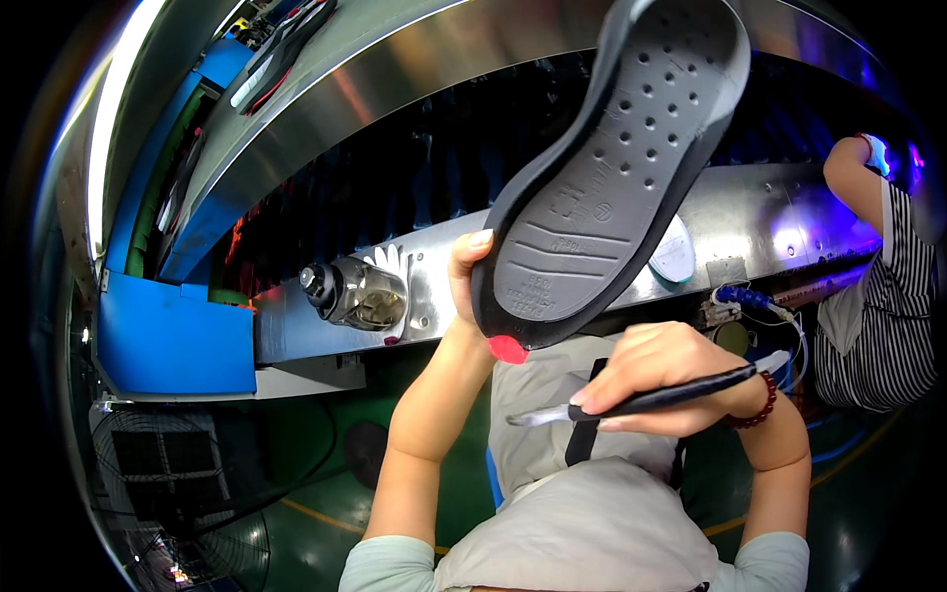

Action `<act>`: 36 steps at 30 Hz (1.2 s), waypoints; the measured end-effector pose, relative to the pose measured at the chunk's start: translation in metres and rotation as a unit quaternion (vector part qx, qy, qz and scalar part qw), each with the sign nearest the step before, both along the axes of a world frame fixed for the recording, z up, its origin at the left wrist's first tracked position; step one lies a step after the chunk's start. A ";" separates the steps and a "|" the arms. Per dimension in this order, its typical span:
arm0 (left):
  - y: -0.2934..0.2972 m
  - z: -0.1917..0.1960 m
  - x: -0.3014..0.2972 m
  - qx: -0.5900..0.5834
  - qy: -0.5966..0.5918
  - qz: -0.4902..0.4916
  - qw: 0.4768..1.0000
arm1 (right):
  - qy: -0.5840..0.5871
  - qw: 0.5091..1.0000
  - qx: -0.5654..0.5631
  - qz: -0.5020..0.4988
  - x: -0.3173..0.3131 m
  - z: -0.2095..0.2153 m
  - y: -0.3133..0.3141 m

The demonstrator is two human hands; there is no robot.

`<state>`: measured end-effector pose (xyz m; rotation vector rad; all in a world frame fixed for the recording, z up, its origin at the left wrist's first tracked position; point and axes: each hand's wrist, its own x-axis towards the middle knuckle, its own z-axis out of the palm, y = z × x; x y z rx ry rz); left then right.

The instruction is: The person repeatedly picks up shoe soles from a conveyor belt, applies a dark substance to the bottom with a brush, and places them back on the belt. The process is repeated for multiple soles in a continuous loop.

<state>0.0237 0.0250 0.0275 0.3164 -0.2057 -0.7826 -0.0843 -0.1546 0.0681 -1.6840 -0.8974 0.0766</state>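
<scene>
My left hand (466, 271) grips a grey and black shoe sole (562, 247) near its heel end, holding it up with its perforated inner face toward me. A pinkish-red patch (508, 349) marks the heel tip. Below and to the right, my right hand (661, 375) is closed around a brush (681, 392) with a dark handle. Its pale, narrow tip points left, below the heel and apart from the sole. A dark red bead bracelet circles my right wrist.
On the metal ledge (286, 335) at left lies a dark-capped clear bottle (365, 294) beside a white glove (393, 261). A white oval piece (674, 252) rests behind the sole. Shoe soles (281, 59) sit on the upper conveyor. A person in striped clothing (883, 306) works at right; a fan (178, 483) stands lower left.
</scene>
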 end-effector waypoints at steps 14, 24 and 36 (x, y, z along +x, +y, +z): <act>0.009 0.007 -0.016 0.307 0.073 -0.112 0.942 | 0.061 0.997 -0.035 0.025 0.016 -0.024 -0.041; 0.032 -0.008 -0.019 0.360 0.105 -0.024 0.927 | 0.042 0.995 -0.093 0.014 0.021 -0.019 -0.059; 0.061 -0.007 -0.002 0.345 0.070 0.024 0.936 | -0.018 0.995 -0.084 -0.041 0.007 0.017 -0.057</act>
